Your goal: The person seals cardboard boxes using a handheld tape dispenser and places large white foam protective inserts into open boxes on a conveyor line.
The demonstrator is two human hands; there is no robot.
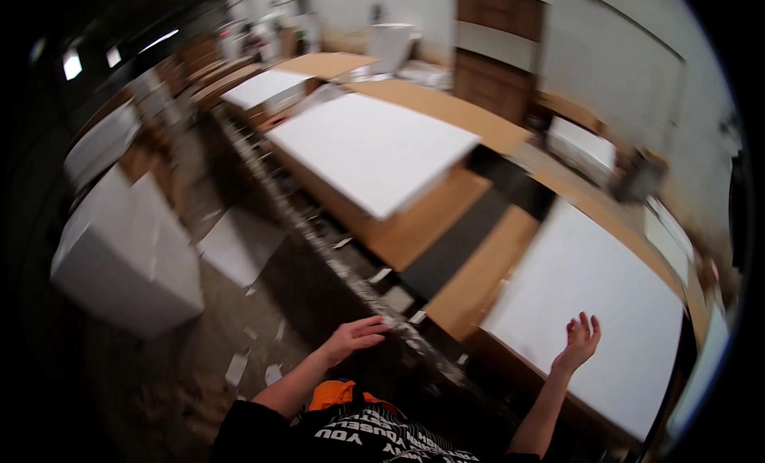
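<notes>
the right hand hangs open and released, fingers spread and palm turned up, just over the near edge of a big white sheet that lies flat on the brown worktop; it grasps nothing, and the spread fingers look set to press or catch the sheet rather than pinch it. the left hand is also unclenched and empty, fingers loosely stretched toward the worktop's scrap-strewn front rail, which sits just beyond its fingertips, so it seems to be steadying or reaching along the edge. between the two hands the rail runs on toward the body. farther ahead of the left hand a second white sheet rests on the same worktop, one corner overhanging a dark gap, probably parked there out of the way. down to the left of the left hand, the floor is littered with paper offcuts, and a white box stands well apart on it. the whole view is tilted and blurred.
</notes>
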